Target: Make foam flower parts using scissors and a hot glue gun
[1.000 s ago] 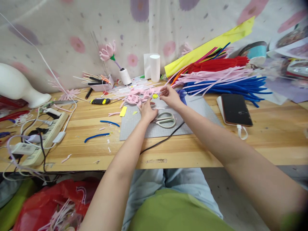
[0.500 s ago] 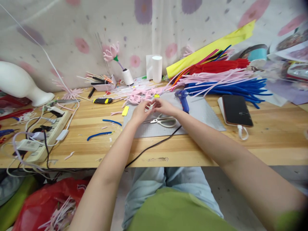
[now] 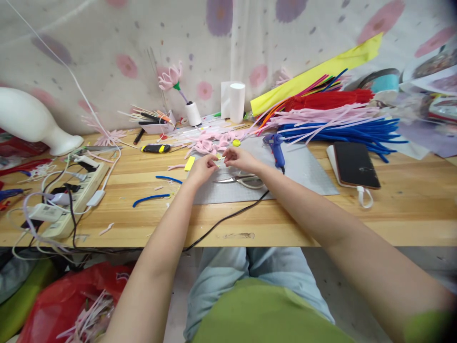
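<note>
Over the grey mat [image 3: 303, 174] at the middle of the worktop [image 3: 392, 214], the left hand [image 3: 202, 167] and right hand [image 3: 241, 161] meet, both with fingertips pinched together on a small pale piece [image 3: 219, 162] held between them, just above the scissors [image 3: 239, 180]. The piece is whitish and mostly hidden by the fingers, too small to make out its shape. Just beyond lie pink petals [image 3: 210, 143] and a yellow bit [image 3: 236, 142], with a blue glue gun [image 3: 276, 147] beside the right wrist.

Small pale piece [image 3: 219, 162], pinched between fingertips above grey mat [image 3: 307, 171]
</note>
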